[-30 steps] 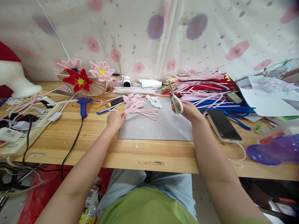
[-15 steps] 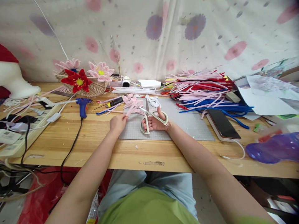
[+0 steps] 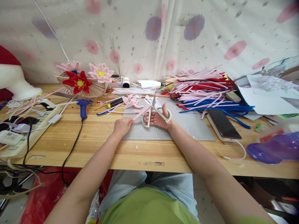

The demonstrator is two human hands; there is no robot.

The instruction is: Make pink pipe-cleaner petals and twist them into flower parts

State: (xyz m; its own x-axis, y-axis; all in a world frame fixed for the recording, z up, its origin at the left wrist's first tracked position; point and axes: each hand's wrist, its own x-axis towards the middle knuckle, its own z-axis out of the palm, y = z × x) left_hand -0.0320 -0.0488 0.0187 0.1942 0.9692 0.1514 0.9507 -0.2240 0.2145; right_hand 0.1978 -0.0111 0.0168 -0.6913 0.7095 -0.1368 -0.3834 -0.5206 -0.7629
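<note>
Pinched in my left hand (image 3: pixel 122 127) is a bundle of pink pipe cleaners (image 3: pixel 141 113), slanting up and to the right over the cutting mat (image 3: pixel 187 130). My right hand (image 3: pixel 156 120) is in the handles of the scissors (image 3: pixel 166 116), thumb in one loop and fingers in the other. Their handles are spread and the blades parted, with the far end of the bundle at the blades. Whether the blades touch the stems, I cannot tell. Just behind lie pink petal shapes (image 3: pixel 130 102) and white petal shapes (image 3: pixel 156 101), partly hidden by the scissors.
A blue glue gun (image 3: pixel 83 108) with its cord is at left, near a power strip (image 3: pixel 30 132). Pipe cleaners in several colours (image 3: pixel 201 87) are heaped back right, beside a phone (image 3: pixel 224 124). Finished flowers (image 3: pixel 80 82) sit back left. A purple container (image 3: pixel 273 149) is far right.
My right hand has brought the scissors leftward from over the right of the mat to the pink pipe cleaners, and the handles have spread. My left hand has shifted slightly right and nearer me.
</note>
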